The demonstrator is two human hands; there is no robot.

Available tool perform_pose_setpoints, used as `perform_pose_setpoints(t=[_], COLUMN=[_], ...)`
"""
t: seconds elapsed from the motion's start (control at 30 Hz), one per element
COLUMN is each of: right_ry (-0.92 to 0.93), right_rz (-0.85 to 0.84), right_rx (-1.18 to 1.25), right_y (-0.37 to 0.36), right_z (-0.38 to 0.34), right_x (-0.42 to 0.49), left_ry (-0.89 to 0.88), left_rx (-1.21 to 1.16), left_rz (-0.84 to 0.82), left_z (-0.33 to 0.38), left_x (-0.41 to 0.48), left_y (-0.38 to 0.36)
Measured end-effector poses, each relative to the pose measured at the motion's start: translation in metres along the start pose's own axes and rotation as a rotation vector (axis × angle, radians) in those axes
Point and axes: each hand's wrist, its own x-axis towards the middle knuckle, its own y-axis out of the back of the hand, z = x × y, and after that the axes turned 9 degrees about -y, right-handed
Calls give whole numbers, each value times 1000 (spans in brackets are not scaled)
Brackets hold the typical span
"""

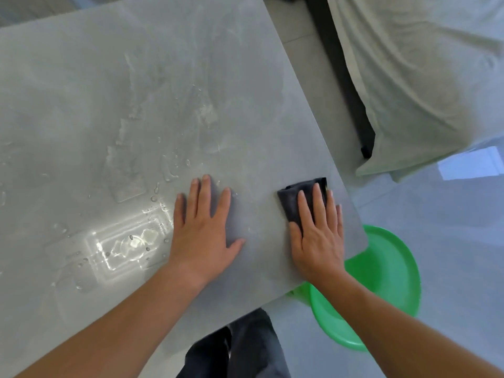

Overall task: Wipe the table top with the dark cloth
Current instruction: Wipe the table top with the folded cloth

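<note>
My right hand (pixel 317 236) lies flat, fingers straight, pressing the cloth (pixel 296 199) at the table's (pixel 136 77) right edge. My left hand (pixel 203 230) rests flat beside it, holding nothing. The cloth looks soft, light and folded, so I judge palm pressure over its middle beats pinching.

The grey counter (pixel 81 77) is wet, with water drops (pixel 128 241) and streaks across its middle. A folded dark cloth (pixel 289 205) lies near its right edge.
</note>
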Motion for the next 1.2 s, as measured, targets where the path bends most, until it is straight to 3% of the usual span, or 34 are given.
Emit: perform_pose_setpoints(t=[0.27, 0.43, 0.5, 0.57, 0.7, 0.77, 0.97, 1.2], right_ry=[53, 377, 480, 409, 38, 77, 447, 20], right_rz=[125, 106, 112, 134, 164, 191, 145, 193], right_rx=[103, 48, 38, 29, 136, 132, 65, 172], right_y=[23, -10, -10, -5, 4, -6, -22, -22], right_z=[-55, -13, 5, 18, 30, 22, 40, 28], right_x=[88, -4, 1, 23, 41, 14, -32, -29], left_ry=[28, -8, 8, 15, 6, -1, -4, -36], left_rx=[-8, -128, -167, -130, -24, 23, 43, -29], left_rz=[11, 24, 69, 73, -9, -20, -13, 30], left_z=[1, -8, -10, -6, 4, 4, 0, -6], left_x=[4, -2, -6, -12, -27, -33, -33, -35], left_y=[2, 3, 5, 5, -8, -16, -25, -31])
